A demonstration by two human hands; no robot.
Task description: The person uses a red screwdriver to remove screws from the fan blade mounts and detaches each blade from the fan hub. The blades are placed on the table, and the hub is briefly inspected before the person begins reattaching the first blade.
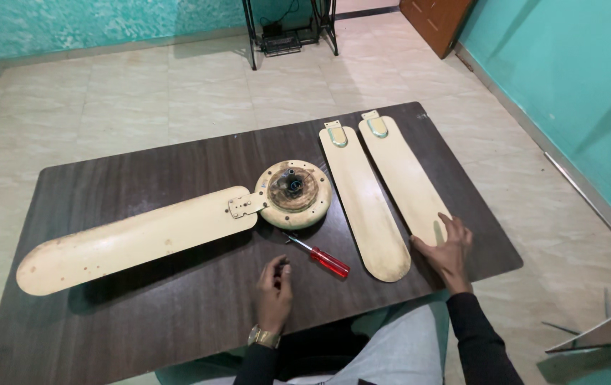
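Blade [406,178], the rightmost of two loose cream fan blades, lies along the right part of the dark wooden surface [141,321], its metal bracket end pointing away from the person. The right hand [448,249] rests open and flat on its near rounded end, fingers spread over the blade's edge. Just beside it on the left lies the second blade [364,203], parallel and not touched by either hand. The left hand [274,289] sits near the front edge of the surface, its fingers curled around something small; what it is cannot be made out. A red-handled screwdriver [323,258] lies between the two hands, just right of the left hand and apart from it. Beyond the screwdriver sits the round motor [293,194], with a third blade [134,242] fixed to it and stretching left across the surface.
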